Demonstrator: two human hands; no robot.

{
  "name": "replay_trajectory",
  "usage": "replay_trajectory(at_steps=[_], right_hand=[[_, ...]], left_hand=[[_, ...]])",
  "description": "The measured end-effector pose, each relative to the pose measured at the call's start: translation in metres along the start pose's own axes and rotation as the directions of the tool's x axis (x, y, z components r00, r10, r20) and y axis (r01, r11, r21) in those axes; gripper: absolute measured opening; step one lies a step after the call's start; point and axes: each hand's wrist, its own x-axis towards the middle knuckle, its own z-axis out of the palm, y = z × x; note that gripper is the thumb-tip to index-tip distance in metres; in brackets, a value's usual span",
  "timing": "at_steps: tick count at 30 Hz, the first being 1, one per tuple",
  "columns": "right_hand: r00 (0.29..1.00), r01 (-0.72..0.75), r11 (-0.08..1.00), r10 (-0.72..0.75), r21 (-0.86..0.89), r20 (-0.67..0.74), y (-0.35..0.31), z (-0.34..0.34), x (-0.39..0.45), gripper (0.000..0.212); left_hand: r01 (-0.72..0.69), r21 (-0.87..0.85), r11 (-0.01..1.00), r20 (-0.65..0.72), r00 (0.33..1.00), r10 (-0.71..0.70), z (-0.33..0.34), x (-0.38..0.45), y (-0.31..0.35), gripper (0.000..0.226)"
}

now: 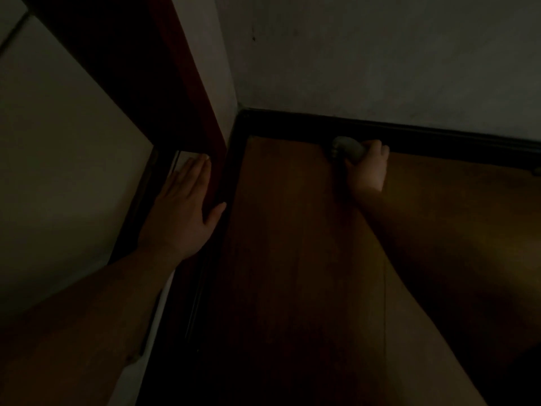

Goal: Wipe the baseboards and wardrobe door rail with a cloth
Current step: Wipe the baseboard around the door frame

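The scene is very dim. My right hand [367, 168] is shut on a pale bunched cloth [347, 148], which presses against the dark baseboard [439, 139] running along the far wall. My left hand [184, 206] lies flat with fingers spread on the dark red wardrobe frame [205, 118], its thumb hooked around the frame's edge. The wardrobe door rail [164, 177] is a dark strip just left of that hand, running toward me under my forearm.
A pale wardrobe door panel [58, 156] fills the left side. A second dark baseboard [234, 159] runs down from the room corner along the frame. Brown wooden floor [292, 244] spreads between my arms. A small object [537, 171] sits at the right edge.
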Motion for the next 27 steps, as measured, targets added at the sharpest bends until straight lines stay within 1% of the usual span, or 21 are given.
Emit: replay_trajectory(at_steps=[3,5,8,11,14,16,18,21,24,27], right_hand=[[0.994,-0.083,0.996,0.081,-0.018,-0.07,0.008,-0.014,0.001,0.045],[0.992,-0.092,0.996,0.093,0.008,-0.081,0.004,-0.014,-0.006,0.046],[0.999,0.016,0.995,-0.011,0.096,-0.047,-0.017,0.0,-0.024,0.049],[0.993,0.111,0.976,-0.117,0.19,0.021,-0.051,0.028,-0.044,0.049],[0.972,0.169,0.952,-0.204,0.255,0.118,-0.092,0.062,-0.062,0.044],[0.96,0.175,0.938,-0.23,0.298,0.162,-0.115,0.08,-0.068,0.041],[0.964,0.146,0.937,-0.207,0.317,0.167,-0.132,0.092,-0.067,0.039],[0.976,0.107,0.946,-0.159,0.307,0.15,-0.139,0.099,-0.064,0.041],[0.987,0.054,0.93,-0.106,0.363,0.124,-0.141,0.095,-0.063,0.041],[0.993,0.009,0.92,-0.055,0.392,0.105,-0.137,0.081,-0.059,0.042]], left_hand=[[-0.005,-0.006,1.0,-0.011,1.0,0.005,0.0,0.001,-0.001,0.075],[0.0,-0.004,1.0,-0.002,1.0,0.0,-0.001,0.001,0.0,0.075],[0.004,0.01,1.0,0.004,1.0,-0.004,-0.004,0.0,0.002,0.077],[0.001,0.002,1.0,0.015,1.0,-0.001,-0.005,0.0,0.003,0.077],[-0.003,-0.003,1.0,0.006,1.0,0.003,-0.005,0.0,0.002,0.075],[-0.005,-0.003,1.0,0.0,1.0,0.005,-0.005,0.0,0.003,0.073],[-0.004,0.005,1.0,-0.003,1.0,0.004,-0.004,-0.001,0.003,0.072],[-0.005,0.005,1.0,-0.001,1.0,0.005,-0.005,0.0,0.003,0.069],[0.018,-0.006,1.0,-0.001,1.0,-0.018,-0.008,0.0,0.005,0.065],[0.009,-0.004,1.0,0.011,1.0,-0.009,-0.007,0.0,0.005,0.063]])
